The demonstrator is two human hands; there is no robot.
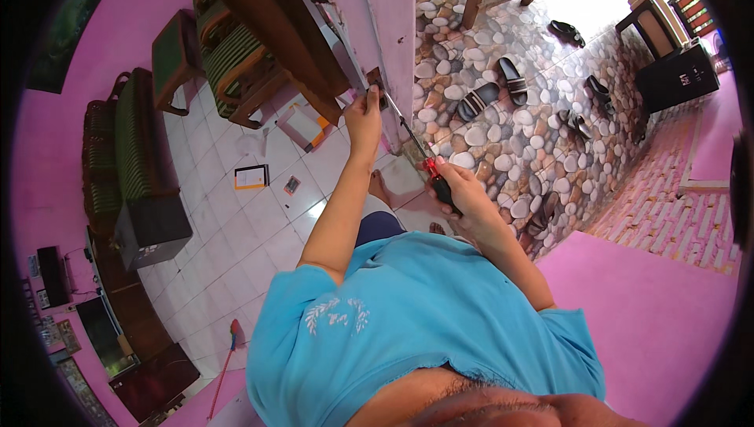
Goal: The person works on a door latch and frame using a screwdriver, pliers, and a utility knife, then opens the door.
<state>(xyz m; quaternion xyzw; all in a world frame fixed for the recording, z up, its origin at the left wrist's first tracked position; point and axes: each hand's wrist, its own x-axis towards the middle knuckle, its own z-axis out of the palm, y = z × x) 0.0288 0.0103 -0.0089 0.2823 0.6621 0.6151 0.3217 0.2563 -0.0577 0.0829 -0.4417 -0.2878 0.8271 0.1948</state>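
Observation:
My right hand (465, 191) is wrapped round the red and black handle of a screwdriver (433, 169). Its long shaft slants up and left to a small dark metal plate (375, 78) on the door frame (385, 26). Close beside the shaft's tip, my left hand (363, 124) is raised against the plate with thumb and fingers pinched together. Whatever lies between those fingertips is too small to make out. Left of the frame stands a dark brown wooden door (275, 18).
On the white tiles at left lie an open box (302, 127), a flat orange-and-white box (251, 177) and a small packet (292, 185). Green-striped chairs (243, 65) stand beyond. Sandals (479, 101) rest on the pebble-patterned floor at right, near a black box (677, 79).

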